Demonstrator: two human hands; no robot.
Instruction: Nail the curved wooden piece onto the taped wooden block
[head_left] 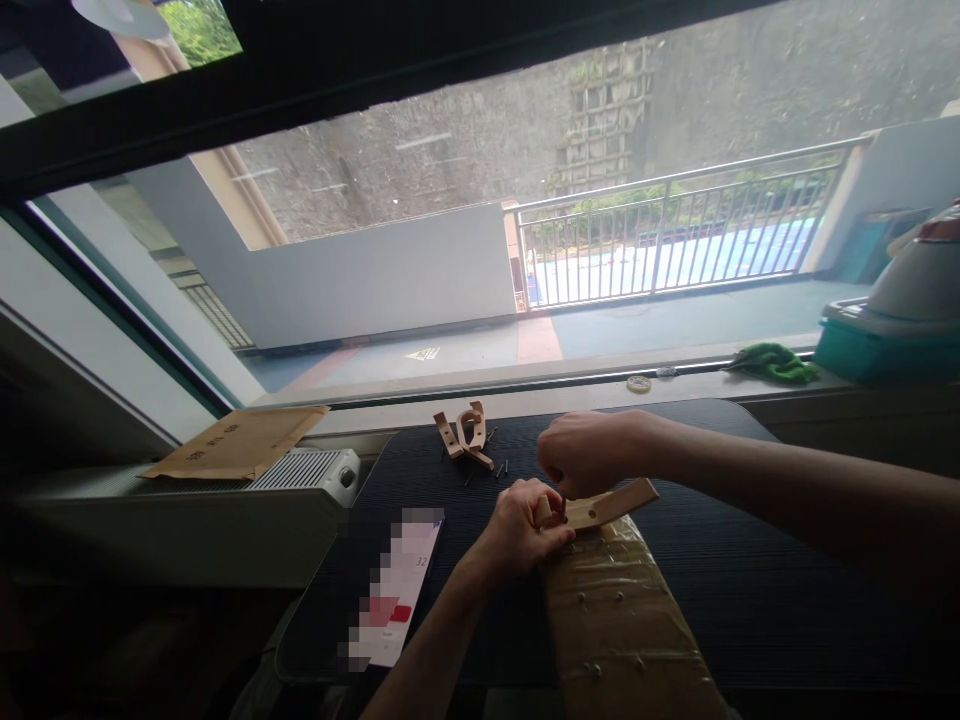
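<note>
A flat wooden piece (pixel 611 503) rests on the far end of a tape-wrapped cardboard board (pixel 622 620) on the dark table mat (pixel 720 560). My left hand (pixel 521 530) is closed, pressing the near end of that wooden piece. Directly above it my right hand (pixel 577 452) is closed in a pinch on something small that I cannot make out. Farther back lie other wooden parts (pixel 465 435) with a few small dark screws (pixel 501 468) scattered around them.
A white card with a red mark (pixel 397 600) lies on the mat at the left. A brown envelope (pixel 236 442) sits on a radiator (pixel 300 470). On the window sill are a tape roll (pixel 638 383), a green cloth (pixel 776 362) and a teal box (pixel 885 345).
</note>
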